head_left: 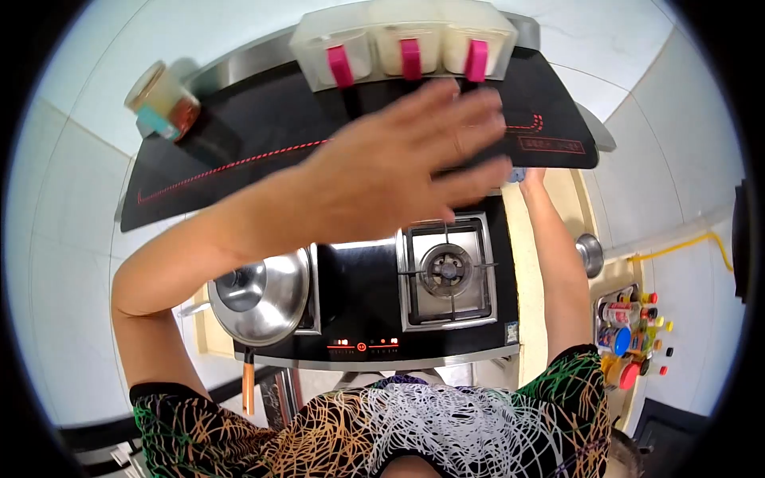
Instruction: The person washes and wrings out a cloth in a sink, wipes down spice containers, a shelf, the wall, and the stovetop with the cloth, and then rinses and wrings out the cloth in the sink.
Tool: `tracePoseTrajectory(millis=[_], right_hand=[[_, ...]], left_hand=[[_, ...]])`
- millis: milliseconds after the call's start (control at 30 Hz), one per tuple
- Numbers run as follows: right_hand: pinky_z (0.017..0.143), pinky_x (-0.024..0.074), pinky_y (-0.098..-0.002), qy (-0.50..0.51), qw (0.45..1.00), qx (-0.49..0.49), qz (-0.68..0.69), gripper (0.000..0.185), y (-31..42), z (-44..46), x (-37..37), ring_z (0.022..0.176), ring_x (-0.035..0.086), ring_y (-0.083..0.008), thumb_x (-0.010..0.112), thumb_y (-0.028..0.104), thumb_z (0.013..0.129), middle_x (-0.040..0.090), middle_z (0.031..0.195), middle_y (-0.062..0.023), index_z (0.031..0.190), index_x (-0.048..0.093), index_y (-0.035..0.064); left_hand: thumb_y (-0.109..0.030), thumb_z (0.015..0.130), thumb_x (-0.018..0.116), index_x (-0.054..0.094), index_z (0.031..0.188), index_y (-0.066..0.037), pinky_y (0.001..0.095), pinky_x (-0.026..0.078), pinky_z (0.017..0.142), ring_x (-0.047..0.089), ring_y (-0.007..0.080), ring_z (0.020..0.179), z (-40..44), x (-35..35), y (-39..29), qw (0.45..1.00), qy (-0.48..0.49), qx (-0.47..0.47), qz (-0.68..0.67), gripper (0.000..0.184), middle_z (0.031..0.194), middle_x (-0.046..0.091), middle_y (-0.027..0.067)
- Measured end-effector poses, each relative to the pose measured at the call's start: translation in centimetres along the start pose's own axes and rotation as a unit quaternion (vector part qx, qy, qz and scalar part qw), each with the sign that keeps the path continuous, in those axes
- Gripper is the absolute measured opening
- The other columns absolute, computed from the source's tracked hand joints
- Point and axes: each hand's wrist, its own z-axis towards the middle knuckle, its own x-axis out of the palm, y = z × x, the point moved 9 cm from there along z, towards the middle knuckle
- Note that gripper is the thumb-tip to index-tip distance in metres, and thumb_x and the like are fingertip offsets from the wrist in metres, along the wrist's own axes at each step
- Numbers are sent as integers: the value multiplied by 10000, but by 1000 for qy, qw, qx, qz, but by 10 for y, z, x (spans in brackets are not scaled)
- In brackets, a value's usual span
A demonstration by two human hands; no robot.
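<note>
My left hand (382, 171) is raised over the black glass range hood (239, 131), fingers spread and holding nothing. My right hand (535, 177) reaches past the hood's right front edge and is mostly hidden by it; a small bluish thing (517, 174) shows at its fingers. A clear seasoning box (351, 52) with pink handles stands on top of the hood, just beyond my left fingertips. Below are the black gas stove (358, 295), its bare right burner (447, 271) and a lidded pan (275, 307) on the left burner.
A glass jar (163, 99) stands on the hood's left end. On the right are a metal bowl (590, 253), a tray (603, 315) of bottles and jars, and a yellow cord (685, 246). The pan's wooden handle (249, 386) sticks out over the stove's front edge.
</note>
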Motion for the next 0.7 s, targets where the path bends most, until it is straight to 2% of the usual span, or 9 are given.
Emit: tracePoseTrajectory(millis=[67, 133, 167, 200, 300, 433, 500, 567, 700], right_hand=[[819, 470, -327, -1, 998, 56, 39, 396, 7, -15, 2, 962, 577, -205, 509, 341, 871, 596, 1085, -82, 1153, 534, 64], [834, 469, -353, -26, 983, 149, 105, 367, 19, -42, 18, 970, 578, -214, 506, 289, 871, 594, 1094, -79, 1166, 526, 71], [889, 438, -399, 67, 973, 103, 197, 368, 19, -19, 20, 995, 566, -236, 503, 284, 873, 597, 1094, -68, 1174, 521, 73], [889, 438, -399, 68, 974, 106, 189, 368, 32, -23, 25, 995, 566, -236, 503, 284, 873, 597, 1094, -68, 1174, 521, 73], [908, 432, -418, 177, 948, -13, 263, 329, 115, -40, 58, 1034, 544, -258, 496, 239, 873, 578, 1126, -68, 1149, 529, 64], [902, 441, -404, 135, 966, -30, 219, 327, 154, -83, 51, 1051, 529, -260, 503, 237, 863, 569, 1130, -68, 1145, 528, 72], [899, 445, -397, 109, 972, -24, 205, 327, 150, -101, 52, 1060, 522, -262, 506, 236, 859, 565, 1133, -68, 1143, 527, 76], [897, 449, -390, 98, 974, -22, 201, 326, 132, -110, 63, 1069, 515, -263, 509, 235, 854, 561, 1135, -69, 1141, 527, 81], [932, 438, -378, 101, 973, -22, 206, 331, 50, -94, 96, 1058, 524, -228, 448, 228, 890, 538, 1168, -88, 1165, 513, 55]], left_hand=[[-145, 756, 575, 467, 1232, -117, 447, 292, 1041, 368, 287, 1246, -15, 18, -24, 999, -7, 41, -1, 489, 1317, 397, 155], [-120, 762, 537, 492, 1172, -92, 433, 309, 1038, 417, 266, 1200, -31, 38, -42, 996, -30, 66, -61, 414, 1208, 478, 143], [-117, 767, 522, 484, 1141, -68, 434, 308, 1040, 434, 282, 1174, -39, 45, -49, 993, -42, 75, -76, 379, 1167, 493, 155], [-114, 773, 507, 476, 1110, -45, 436, 306, 1041, 451, 298, 1148, -48, 52, -54, 991, -54, 83, -91, 346, 1125, 509, 167], [-111, 782, 540, 483, 1165, -86, 451, 234, 1074, 415, 252, 1207, -68, 90, -63, 988, 18, 74, -134, 388, 1193, 496, 116], [-48, 776, 516, 419, 1232, -76, 509, 182, 1074, 376, 253, 1232, -73, 128, -68, 976, 61, 37, -204, 467, 1243, 448, 138], [-48, 729, 580, 395, 1242, -58, 522, 208, 1055, 373, 253, 1222, -67, 149, -64, 974, 56, -11, -219, 546, 1245, 418, 153], [-19, 726, 564, 367, 1273, -60, 518, 197, 1058, 358, 257, 1238, -58, 167, -66, 967, 72, -25, -244, 583, 1278, 396, 155], [4, 698, 580, 323, 1315, -66, 521, 201, 1054, 341, 260, 1254, -43, 187, -66, 961, 82, -46, -260, 672, 1310, 365, 161]])
